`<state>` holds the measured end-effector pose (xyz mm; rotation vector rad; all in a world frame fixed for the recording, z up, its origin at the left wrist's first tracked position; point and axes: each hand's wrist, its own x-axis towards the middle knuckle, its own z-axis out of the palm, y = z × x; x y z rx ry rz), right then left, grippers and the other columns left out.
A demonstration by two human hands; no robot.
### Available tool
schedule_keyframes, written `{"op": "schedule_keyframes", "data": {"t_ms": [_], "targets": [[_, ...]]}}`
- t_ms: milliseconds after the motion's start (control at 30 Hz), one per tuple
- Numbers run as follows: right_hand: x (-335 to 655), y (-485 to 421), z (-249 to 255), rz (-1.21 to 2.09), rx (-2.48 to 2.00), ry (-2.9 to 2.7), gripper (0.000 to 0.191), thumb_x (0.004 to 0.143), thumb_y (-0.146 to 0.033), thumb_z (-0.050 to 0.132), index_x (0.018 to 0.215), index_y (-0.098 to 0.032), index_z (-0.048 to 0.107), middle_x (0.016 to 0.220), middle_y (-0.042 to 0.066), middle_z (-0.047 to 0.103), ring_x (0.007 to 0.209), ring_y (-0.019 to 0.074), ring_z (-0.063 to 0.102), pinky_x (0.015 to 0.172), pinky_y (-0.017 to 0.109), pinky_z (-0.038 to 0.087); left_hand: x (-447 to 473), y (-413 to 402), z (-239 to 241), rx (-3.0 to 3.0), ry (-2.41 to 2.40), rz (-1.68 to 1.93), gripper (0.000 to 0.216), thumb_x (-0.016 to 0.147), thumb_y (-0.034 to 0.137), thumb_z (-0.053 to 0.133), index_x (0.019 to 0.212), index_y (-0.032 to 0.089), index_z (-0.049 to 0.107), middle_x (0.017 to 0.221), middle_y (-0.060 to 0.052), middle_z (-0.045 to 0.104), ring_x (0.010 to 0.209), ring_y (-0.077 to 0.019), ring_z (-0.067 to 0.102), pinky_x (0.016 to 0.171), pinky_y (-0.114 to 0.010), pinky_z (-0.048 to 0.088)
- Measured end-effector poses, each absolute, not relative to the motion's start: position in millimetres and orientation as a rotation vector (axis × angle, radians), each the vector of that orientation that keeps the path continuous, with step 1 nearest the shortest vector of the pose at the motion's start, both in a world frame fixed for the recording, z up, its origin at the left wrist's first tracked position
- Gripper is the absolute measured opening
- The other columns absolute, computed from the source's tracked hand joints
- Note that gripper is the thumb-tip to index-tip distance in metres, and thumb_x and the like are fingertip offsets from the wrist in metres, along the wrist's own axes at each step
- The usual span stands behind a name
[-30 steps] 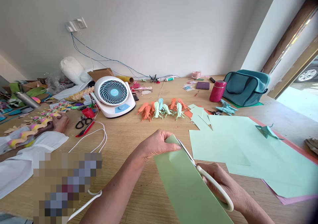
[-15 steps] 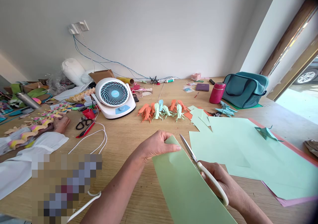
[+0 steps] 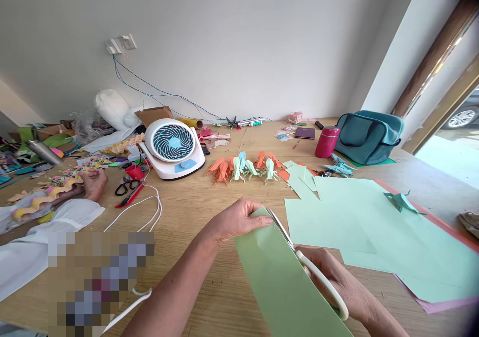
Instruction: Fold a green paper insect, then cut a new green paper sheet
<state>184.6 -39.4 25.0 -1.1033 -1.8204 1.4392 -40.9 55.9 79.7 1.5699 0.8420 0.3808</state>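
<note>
My left hand pinches the far corner of a folded green paper sheet and holds it up off the wooden table. My right hand grips white-handled scissors. Their blades lie along the sheet's right edge, tips close to my left fingertips. The blades look nearly closed on the paper.
Pale green sheets over pink paper lie to the right, with a teal paper bird on them. A row of orange and green origami figures, a desk fan, a red flask and a teal bag stand behind. Another person's hand rests at the left.
The scissor blades opened away from the sheet half a second ago and have now come back along its edge, closing toward my left fingers. The view shifted slightly.
</note>
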Motion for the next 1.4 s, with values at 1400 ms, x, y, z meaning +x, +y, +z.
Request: {"op": "schedule_keyframes", "data": {"t_ms": [1400], "targets": [[183.8,-34.5,13.5,1.332,-1.27,-1.69,0.05,0.092,-0.061,0.043,0.065,-0.021,0.034,0.06,-0.005,0.031,0.056,0.0101,0.025,0.049,0.025,0.022,-40.1,54.0,78.9,1.537,0.957,0.378,0.038,0.075,0.052,0.069,0.072,0.014,0.063,0.067,-0.001,0.063,0.054,-0.0108,0.055,0.048,-0.02,0.038]]}}
